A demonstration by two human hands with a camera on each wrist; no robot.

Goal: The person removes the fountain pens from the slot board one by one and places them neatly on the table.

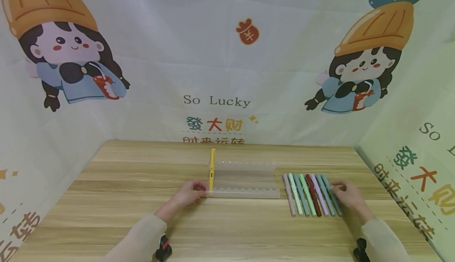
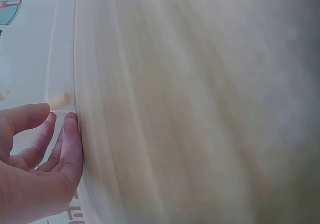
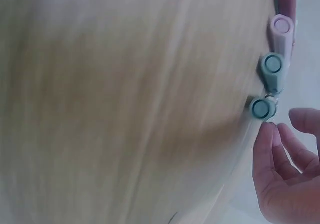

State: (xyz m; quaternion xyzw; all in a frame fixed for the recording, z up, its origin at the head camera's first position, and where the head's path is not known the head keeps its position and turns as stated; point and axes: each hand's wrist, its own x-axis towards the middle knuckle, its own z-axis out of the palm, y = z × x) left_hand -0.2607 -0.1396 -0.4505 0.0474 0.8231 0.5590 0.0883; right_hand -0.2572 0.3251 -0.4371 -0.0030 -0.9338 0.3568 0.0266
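Observation:
In the head view, a clear pen rack with scalloped edges stands mid-table. A yellow pen lies across its leftmost notches. My left hand touches the rack's left end, fingertips against the near corner. The left wrist view has the thumb and fingers of that hand apart at the end of the clear rack. To the right lies a row of several capped pens. My right hand is at the outermost teal pen; in the right wrist view its fingertips meet that pen's side, thumb apart.
Left of the teal pens lie a lilac pen, a dark red pen, green ones and a mauve pen. The wooden table ends at a printed cloth backdrop behind and at both sides.

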